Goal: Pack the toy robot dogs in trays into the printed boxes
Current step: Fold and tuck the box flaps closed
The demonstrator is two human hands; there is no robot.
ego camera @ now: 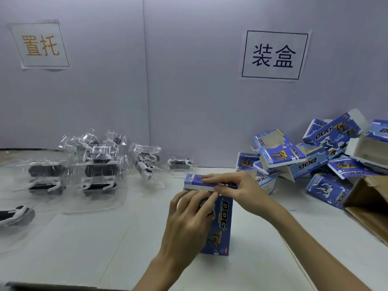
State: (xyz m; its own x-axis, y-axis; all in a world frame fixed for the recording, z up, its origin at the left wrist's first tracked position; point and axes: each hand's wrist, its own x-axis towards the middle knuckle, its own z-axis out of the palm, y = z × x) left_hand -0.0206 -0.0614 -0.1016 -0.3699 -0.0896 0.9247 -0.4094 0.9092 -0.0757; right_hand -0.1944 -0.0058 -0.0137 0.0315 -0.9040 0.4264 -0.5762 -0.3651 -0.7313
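Near the worktop's [88, 248] front edge, toward the middle, a blue printed box [220, 227] stands upright. The left hand [189, 223] wraps its front face, fingers curled against it. The right hand [237, 186] lies on the top flap [196, 181], fingers pressed together and flat on it. Toward the back left lie toy robot dogs in clear trays [96, 171]. At the back right corner, more printed boxes [315, 156] are heaped beside a brown carton [369, 202].

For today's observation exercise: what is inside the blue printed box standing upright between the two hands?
Through the upright blue printed box's front window a rounded white-and-dark shape shows; the left hand hides most of it. The right hand covers the top flap.
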